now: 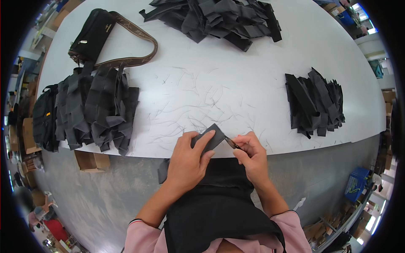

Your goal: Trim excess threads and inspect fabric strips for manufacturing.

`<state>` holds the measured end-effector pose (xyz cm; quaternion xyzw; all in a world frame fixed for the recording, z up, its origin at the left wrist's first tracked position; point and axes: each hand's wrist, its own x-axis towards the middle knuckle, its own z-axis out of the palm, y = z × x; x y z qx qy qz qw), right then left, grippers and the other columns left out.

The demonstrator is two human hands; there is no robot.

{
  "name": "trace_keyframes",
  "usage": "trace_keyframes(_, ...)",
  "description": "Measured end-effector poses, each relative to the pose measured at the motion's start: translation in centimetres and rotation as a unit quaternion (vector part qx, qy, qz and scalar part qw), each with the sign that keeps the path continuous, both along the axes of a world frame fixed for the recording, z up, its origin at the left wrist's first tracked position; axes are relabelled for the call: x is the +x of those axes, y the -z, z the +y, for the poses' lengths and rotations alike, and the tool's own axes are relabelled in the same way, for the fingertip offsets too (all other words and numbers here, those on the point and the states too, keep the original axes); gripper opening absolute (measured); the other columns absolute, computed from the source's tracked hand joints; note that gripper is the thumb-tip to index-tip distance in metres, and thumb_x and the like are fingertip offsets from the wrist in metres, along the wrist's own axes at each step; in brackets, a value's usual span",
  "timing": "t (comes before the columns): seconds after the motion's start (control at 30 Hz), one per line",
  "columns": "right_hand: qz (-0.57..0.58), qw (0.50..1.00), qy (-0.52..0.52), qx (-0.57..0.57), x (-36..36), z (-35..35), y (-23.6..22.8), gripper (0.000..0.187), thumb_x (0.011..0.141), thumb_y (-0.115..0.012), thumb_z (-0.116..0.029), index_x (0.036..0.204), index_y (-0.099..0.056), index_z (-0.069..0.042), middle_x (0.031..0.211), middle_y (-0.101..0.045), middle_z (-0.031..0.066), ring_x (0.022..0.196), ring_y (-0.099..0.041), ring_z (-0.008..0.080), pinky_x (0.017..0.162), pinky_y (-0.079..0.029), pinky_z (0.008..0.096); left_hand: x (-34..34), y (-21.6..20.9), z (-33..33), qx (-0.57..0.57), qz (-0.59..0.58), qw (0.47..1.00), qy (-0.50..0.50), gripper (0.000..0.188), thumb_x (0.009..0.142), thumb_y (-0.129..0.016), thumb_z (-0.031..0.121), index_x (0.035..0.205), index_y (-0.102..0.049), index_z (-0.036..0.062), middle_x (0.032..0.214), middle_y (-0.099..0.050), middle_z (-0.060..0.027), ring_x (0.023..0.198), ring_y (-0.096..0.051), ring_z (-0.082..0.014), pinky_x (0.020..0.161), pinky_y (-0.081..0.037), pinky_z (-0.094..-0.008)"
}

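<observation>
My left hand (pixel 185 162) is closed on a dark grey fabric piece (pixel 215 135) at the table's near edge, thumb and fingers pinching it. One squared corner of the piece points up and away from me. Just right of it, my right hand (pixel 253 158) grips small dark thread snips (pixel 231 142). The tips of the snips meet the right edge of the fabric; whether the blades are apart is too small to tell. Loose dark threads (pixel 198 99) lie scattered over the white table beyond my hands.
Similar dark fabric pieces form a heap (pixel 219 19) at the far side, a pile (pixel 99 107) at left and a smaller pile (pixel 316 103) at right. A black shoulder bag (pixel 90 36) and a black backpack (pixel 45 118) are at left. Below stands a cardboard box (pixel 93 162).
</observation>
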<state>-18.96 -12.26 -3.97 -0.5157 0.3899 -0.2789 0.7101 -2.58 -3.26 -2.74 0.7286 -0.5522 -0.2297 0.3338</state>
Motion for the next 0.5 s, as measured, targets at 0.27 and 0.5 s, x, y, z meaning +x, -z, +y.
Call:
trace_keyframes(0.27, -0.036, 0.984, 0.021, 0.172, 4.9, -1.7, 0.6, 0.012, 0.082, -0.062, -0.007, 0.078, -0.051, -0.005, 0.058, -0.043, -0.005, 0.047, -0.036, 0.0021, 0.043, -0.028, 0.0186, -0.4, 1.3, -0.3, -0.043, 0.329, 0.943, -0.019, 0.093, 0.075, -0.076, 0.021, 0.144, -0.015, 0.0055, 0.127, -0.042, -0.0194, 0.107, -0.05, -0.028, 0.091, -0.042, -0.0371)
trace_keyframes(0.5, -0.073, 0.954, -0.012, 0.29, 6.1, -2.5, 1.4, 0.012, 0.082, -0.063, -0.006, 0.088, -0.053, -0.005, 0.066, -0.046, -0.0032, 0.051, -0.04, 0.0039, 0.046, -0.032, 0.0185, 1.4, 2.6, 1.1, 0.091, 0.669, 0.737, -0.006, 0.063, 0.09, -0.059, 0.026, 0.136, -0.024, -0.0004, 0.112, -0.054, -0.0177, 0.094, -0.059, -0.0224, 0.081, -0.05, -0.0349)
